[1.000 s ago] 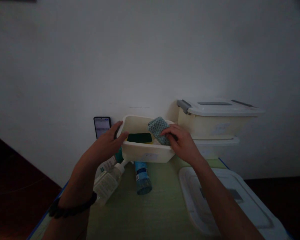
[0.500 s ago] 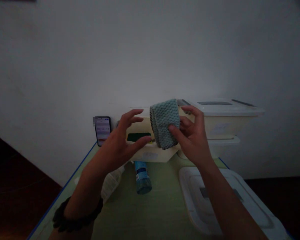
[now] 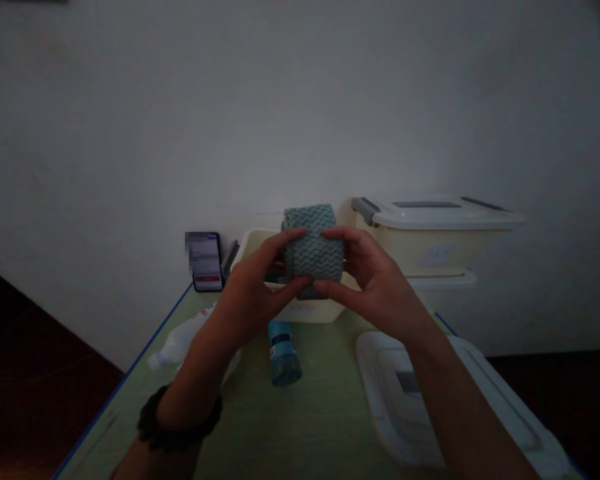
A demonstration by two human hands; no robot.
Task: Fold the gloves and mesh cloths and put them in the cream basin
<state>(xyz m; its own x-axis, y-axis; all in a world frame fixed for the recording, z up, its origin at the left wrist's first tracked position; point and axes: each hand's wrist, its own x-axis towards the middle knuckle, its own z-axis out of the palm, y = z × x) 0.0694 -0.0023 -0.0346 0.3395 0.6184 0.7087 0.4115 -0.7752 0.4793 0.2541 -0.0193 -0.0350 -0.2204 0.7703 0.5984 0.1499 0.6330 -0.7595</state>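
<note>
As the head view shows, a folded blue-green cloth (image 3: 314,250) is held up before an open cream bin (image 3: 325,311). Left hand (image 3: 247,290): fingers half-open, index and thumb gripping the cloth's near face. Right hand (image 3: 383,283): matching grasp from the opposite edge, thumb tips close together. Blue bottle (image 3: 284,357) on table (image 3: 325,420), just below bin.

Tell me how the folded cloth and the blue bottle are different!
The cloth is up in the air between the left hand and right hand, but the bottle is down on the table with no hand on it. The cloth is folded into a squarish pad; the bottle is long and rounded. The cloth has bumpy zigzags, while the bottle wears a label. Both look bluish.
</note>
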